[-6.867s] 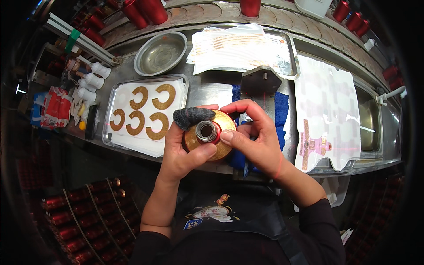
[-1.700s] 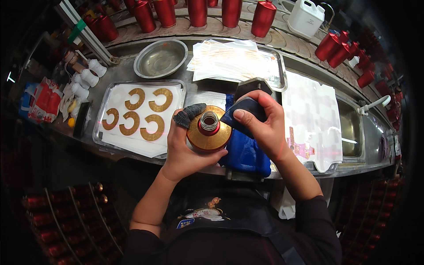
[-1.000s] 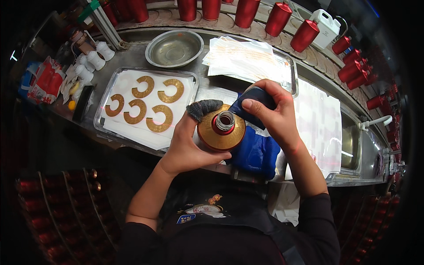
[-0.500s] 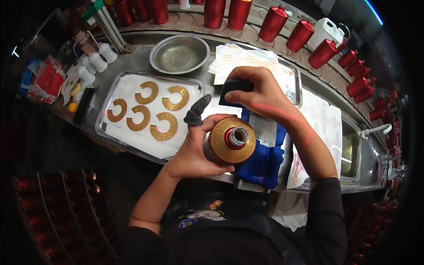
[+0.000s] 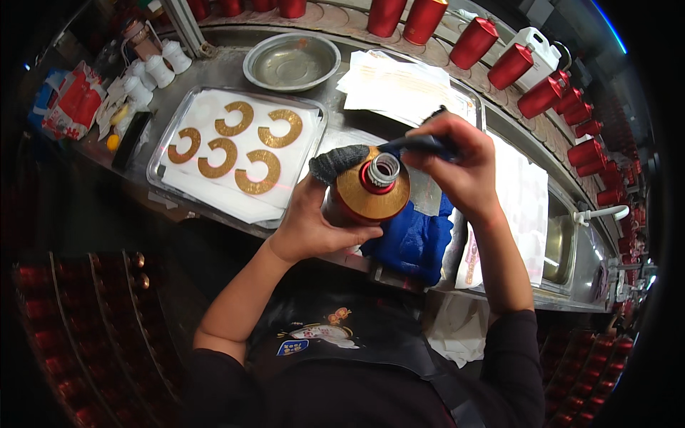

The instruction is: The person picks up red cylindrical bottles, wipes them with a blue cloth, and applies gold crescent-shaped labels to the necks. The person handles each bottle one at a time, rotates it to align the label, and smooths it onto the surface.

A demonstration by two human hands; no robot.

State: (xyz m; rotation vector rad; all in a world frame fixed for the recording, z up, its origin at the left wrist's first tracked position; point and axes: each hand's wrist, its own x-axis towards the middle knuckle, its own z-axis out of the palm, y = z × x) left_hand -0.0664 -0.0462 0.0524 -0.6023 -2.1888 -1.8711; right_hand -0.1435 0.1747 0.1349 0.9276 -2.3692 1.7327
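Observation:
My left hand (image 5: 303,225) is wrapped round a red bottle (image 5: 351,191) with a gold shoulder and an open threaded neck facing up. A dark knitted cover sits on one of its fingers, which lies against the gold shoulder. My right hand (image 5: 467,164) grips a flat dark blue scraper (image 5: 428,144), its kind not fully clear, with its edge at the far side of the shoulder beside the neck. To the left, several gold C-shaped labels (image 5: 258,171) lie on white sheets in a metal tray (image 5: 158,160). Below the bottle is a blue cloth (image 5: 410,246).
A metal basin (image 5: 291,63) stands behind the tray. Stacked white sheets (image 5: 392,82) lie at the back, with more paper (image 5: 517,192) at the right by a sink (image 5: 560,250). Red bottles (image 5: 474,43) line a curved conveyor; a white jug (image 5: 531,57) stands among them.
My right hand has lowered the scraper from behind the bottle to its gold shoulder. My left hand's covered finger has folded down onto the shoulder. The whole view has shifted a little.

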